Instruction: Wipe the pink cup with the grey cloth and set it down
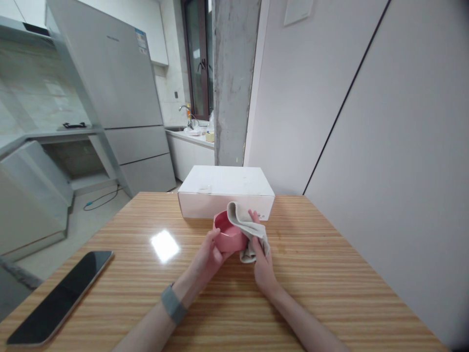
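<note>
My left hand (209,254) is closed around the near side of a small pink bowl (227,234), holding it a little above the wooden table (330,283). My right hand (262,259) grips a beige cloth (245,226) that drapes over the bowl's right rim and hangs down beside it. A grey band sits on my left wrist (173,304). The bowl's inside looks bare where it shows.
A white cardboard box (226,190) lies just behind the bowl. A dark phone (62,294) rests face up near the table's left front corner. A wall runs along the right edge. A fridge (120,98) and kitchen counter stand beyond.
</note>
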Tool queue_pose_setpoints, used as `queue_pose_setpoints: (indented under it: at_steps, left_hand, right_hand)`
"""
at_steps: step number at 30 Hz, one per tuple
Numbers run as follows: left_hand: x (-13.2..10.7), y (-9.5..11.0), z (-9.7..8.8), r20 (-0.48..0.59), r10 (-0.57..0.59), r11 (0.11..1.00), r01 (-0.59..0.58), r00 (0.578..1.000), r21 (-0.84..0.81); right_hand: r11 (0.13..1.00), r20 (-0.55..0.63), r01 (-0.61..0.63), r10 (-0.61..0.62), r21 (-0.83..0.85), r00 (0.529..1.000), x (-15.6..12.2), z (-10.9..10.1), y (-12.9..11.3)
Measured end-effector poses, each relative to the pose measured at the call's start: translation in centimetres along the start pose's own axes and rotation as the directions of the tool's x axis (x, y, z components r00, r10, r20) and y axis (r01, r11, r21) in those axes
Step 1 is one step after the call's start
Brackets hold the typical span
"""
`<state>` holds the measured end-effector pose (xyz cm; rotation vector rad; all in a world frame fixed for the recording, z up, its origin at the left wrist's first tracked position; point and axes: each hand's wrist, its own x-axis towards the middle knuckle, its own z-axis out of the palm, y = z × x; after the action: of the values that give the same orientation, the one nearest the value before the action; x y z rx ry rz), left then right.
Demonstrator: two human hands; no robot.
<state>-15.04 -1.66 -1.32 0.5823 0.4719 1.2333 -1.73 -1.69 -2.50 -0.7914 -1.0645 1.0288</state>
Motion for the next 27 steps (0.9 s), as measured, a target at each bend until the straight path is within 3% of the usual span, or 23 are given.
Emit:
queue_pose_setpoints:
  at_steps: [4, 8, 10, 14, 16, 19, 22, 27]
  left_hand:
    - [-0.4, -0.5, 0.7, 0.083, 0.018, 0.998, -0.023, 0.996, 0.062]
    - [-1.1, 0.2, 1.6, 0.065, 0.140, 0.936, -0.154, 0.988, 0.318]
    - [-1.3, 0.8, 1.6, 0.079, 0.218, 0.821, -0.227, 0.973, 0.523]
    - [-1.1, 2.0, 0.6, 0.227, 0.359, 0.443, -0.379, 0.905, 0.812]
    - [-1.0, 2.2, 0.0, 0.292, 0.347, 0.303, -0.402, 0.891, 0.864]
    - [-1.0, 2.2, -0.2, 0.370, 0.282, 0.213, -0.434, 0.885, 0.876]
    - [-1.2, 2.0, 0.0, 0.437, 0.312, 0.134, -0.494, 0.844, 0.859]
    - [-1.3, 1.7, 0.1, 0.357, 0.464, 0.134, -0.463, 0.811, 0.876]
  right_hand:
    - [0.981, -0.103, -0.116, 0.133, 0.152, 0.986, 0.8, 0.0, -0.1]
    - [0.900, -0.021, -0.309, 0.331, 0.308, 0.943, 1.2, -0.1, -0.1]
    - [0.858, 0.031, -0.371, 0.386, 0.354, 0.922, 1.4, -0.2, -0.3]
    - [0.781, 0.101, -0.488, 0.490, 0.390, 0.866, 1.7, -0.7, -0.8]
    - [0.738, 0.127, -0.525, 0.525, 0.425, 0.841, 1.9, -1.2, -0.9]
    - [0.652, 0.165, -0.599, 0.601, 0.466, 0.782, 2.1, -1.7, -0.6]
    - [0.536, 0.273, -0.680, 0.647, 0.501, 0.712, 2.0, -1.5, -0.2]
    - [0.420, 0.469, -0.745, 0.589, 0.518, 0.658, 1.1, -0.2, -0.7]
